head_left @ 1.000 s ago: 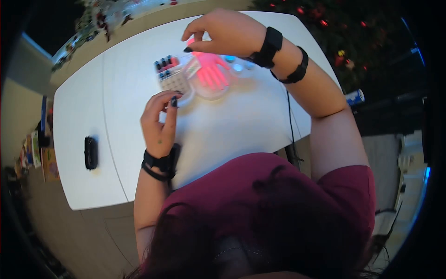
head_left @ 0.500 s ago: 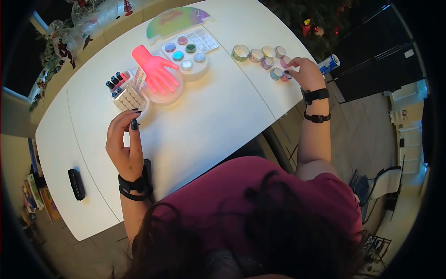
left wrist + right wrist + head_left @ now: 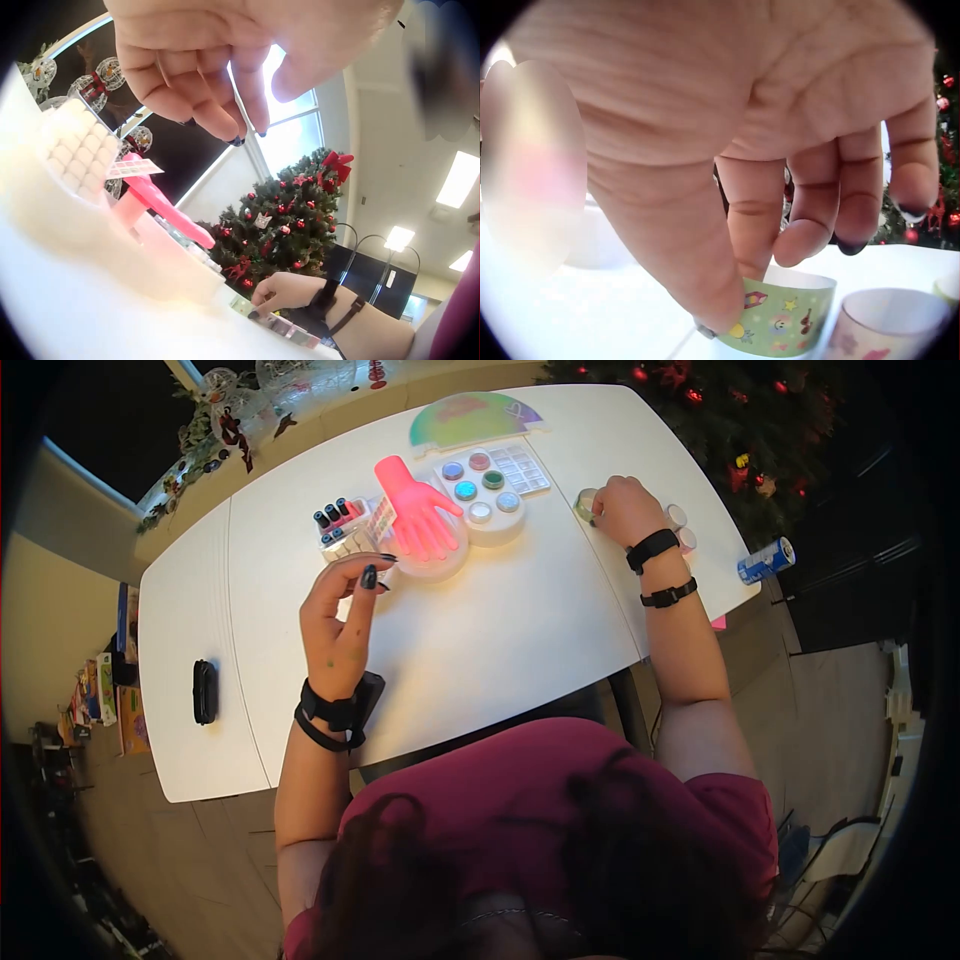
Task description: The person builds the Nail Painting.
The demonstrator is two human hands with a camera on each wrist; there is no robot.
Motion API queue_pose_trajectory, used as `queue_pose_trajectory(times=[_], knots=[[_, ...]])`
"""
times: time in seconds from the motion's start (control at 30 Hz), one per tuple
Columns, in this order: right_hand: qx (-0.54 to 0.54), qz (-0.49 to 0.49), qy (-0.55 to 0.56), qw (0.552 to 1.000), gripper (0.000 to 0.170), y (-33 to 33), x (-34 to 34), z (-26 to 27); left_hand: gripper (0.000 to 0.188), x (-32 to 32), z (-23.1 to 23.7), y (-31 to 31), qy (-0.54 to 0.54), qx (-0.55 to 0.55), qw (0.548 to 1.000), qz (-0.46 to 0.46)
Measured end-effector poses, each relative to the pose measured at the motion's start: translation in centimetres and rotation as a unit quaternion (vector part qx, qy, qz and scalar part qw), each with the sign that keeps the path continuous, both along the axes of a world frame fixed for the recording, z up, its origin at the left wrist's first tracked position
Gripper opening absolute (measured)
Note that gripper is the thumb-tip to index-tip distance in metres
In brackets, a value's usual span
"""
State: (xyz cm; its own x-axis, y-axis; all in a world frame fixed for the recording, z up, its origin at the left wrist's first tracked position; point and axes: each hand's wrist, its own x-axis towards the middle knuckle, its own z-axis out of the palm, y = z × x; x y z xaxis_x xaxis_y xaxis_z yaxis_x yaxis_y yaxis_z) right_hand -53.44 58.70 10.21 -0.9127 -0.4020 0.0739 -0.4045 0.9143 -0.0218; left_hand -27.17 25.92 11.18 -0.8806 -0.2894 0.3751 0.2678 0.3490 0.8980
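At the table's right side the right hand [image 3: 628,512] pinches a green patterned tape roll [image 3: 585,505]. In the right wrist view, thumb and index finger grip the wall of that green roll [image 3: 787,322], beside a paler roll [image 3: 889,322]. The left hand [image 3: 338,615] hovers with loosely bent fingers near a clear box of white pieces [image 3: 350,546] and dark-capped bottles [image 3: 336,512]. Nothing is between the left fingers in the left wrist view, where the box [image 3: 82,146] stands below left of them.
A pink model hand [image 3: 422,515] lies on a round white stand [image 3: 440,568], beside glitter pots [image 3: 466,490] and a rainbow half-round board [image 3: 470,422]. More rolls [image 3: 676,517] lie near the right forearm. A blue can [image 3: 767,561] and a black case [image 3: 204,692] are farther out.
From above the pink model hand, the right hand went to the rolls at the right, then from the near rolls to the green one. The left hand stays near the box.
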Motion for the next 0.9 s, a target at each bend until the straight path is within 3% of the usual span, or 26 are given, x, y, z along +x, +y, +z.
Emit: queue_pose_trajectory(times=[0.1, 0.17, 0.2, 0.3, 0.43, 0.5, 0.53, 0.6, 0.63, 0.7, 0.73, 0.8, 0.9], knots=[[-0.071, 0.071, 0.033, 0.994, 0.008, -1.1, 2.9, 1.9, 0.024, -1.3, 0.7, 1.8, -0.003, 0.026, 0.999, -0.036], [-0.204, 0.185, -0.004, 0.961, 0.007, -1.9, 6.1, 3.3, 0.029, -2.7, 0.2, 2.9, -0.031, 0.048, 0.996, -0.069], [-0.256, 0.205, -0.039, 0.944, 0.009, -2.8, 8.3, 4.1, 0.033, -3.4, 0.0, 3.7, -0.095, 0.088, 0.986, -0.103], [-0.257, 0.300, -0.003, 0.919, 0.007, -4.3, 12.6, 4.0, 0.040, -4.8, -1.4, 6.0, -0.200, 0.180, 0.947, -0.173], [-0.241, 0.313, 0.008, 0.919, 0.004, -4.4, 14.0, 3.6, 0.044, -4.8, -3.9, 7.5, -0.193, 0.118, 0.962, -0.151], [-0.217, 0.335, 0.051, 0.916, 0.001, -4.4, 14.2, 2.8, 0.049, -4.3, -4.5, 7.7, -0.204, 0.236, 0.940, -0.137], [-0.216, 0.339, 0.045, 0.915, 0.001, -4.5, 14.3, 2.7, 0.049, -4.2, -4.6, 7.6, -0.206, 0.240, 0.939, -0.131], [-0.231, 0.339, 0.028, 0.912, 0.002, -4.9, 14.6, 2.4, 0.057, -4.1, -4.4, 6.9, -0.229, 0.324, 0.898, -0.190], [-0.231, 0.348, 0.023, 0.908, 0.002, -5.1, 14.8, 2.5, 0.057, -4.0, -4.5, 6.6, -0.228, 0.328, 0.899, -0.179], [-0.235, 0.337, 0.020, 0.911, 0.003, -5.5, 15.1, 2.5, 0.058, -3.9, -4.6, 6.3, -0.182, 0.407, 0.857, -0.258], [-0.237, 0.343, 0.016, 0.909, 0.003, -5.7, 15.1, 2.2, 0.058, -4.0, -4.7, 6.3, -0.182, 0.409, 0.859, -0.251], [-0.238, 0.323, 0.025, 0.916, 0.006, -5.9, 14.9, 1.7, 0.056, -4.2, -4.8, 6.5, -0.187, 0.472, 0.816, -0.277], [-0.284, 0.308, -0.014, 0.908, 0.009, -6.1, 15.3, 2.2, 0.054, -3.9, -5.7, 6.6, -0.197, 0.461, 0.827, -0.254]])
